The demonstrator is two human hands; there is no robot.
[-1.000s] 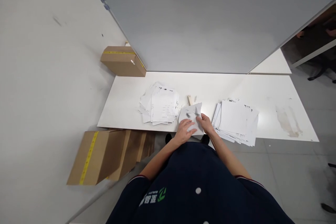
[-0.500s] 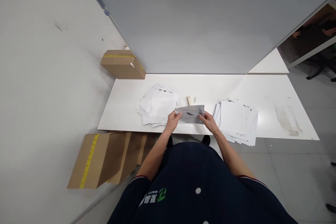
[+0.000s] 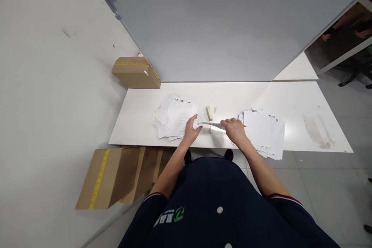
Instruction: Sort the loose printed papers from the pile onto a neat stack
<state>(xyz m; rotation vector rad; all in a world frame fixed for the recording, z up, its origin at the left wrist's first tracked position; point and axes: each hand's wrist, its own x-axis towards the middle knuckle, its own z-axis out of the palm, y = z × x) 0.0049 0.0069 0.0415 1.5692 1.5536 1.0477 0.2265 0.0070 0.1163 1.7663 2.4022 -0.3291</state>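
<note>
My right hand (image 3: 235, 130) is closed around a thin grey sheet (image 3: 214, 124), now seen almost edge-on above the table. Thumb and fingers of my left hand (image 3: 192, 130) are spread apart in a C shape at the sheet's left end; whether they touch it I cannot tell. A small cream-coloured block (image 3: 209, 113) lies just beyond the sheet. Beside my left hand is a loose stack of printed papers (image 3: 178, 118). Another paper stack (image 3: 261, 130) lies by my right hand, with some sheets over the table's near edge.
Behind the white table (image 3: 221, 95) stands a large whiteboard (image 3: 215, 35). One cardboard box (image 3: 136, 75) sits at the back left corner. More cardboard boxes (image 3: 100, 180) stand on the lower left, near the wall. A grey-brown stain (image 3: 318, 131) marks the table's right end.
The grey sheet has turned from face-on to nearly edge-on. My left fingers have opened from their pinch on it, and my right hand has rolled over with the sheet. The cream block shows more fully.
</note>
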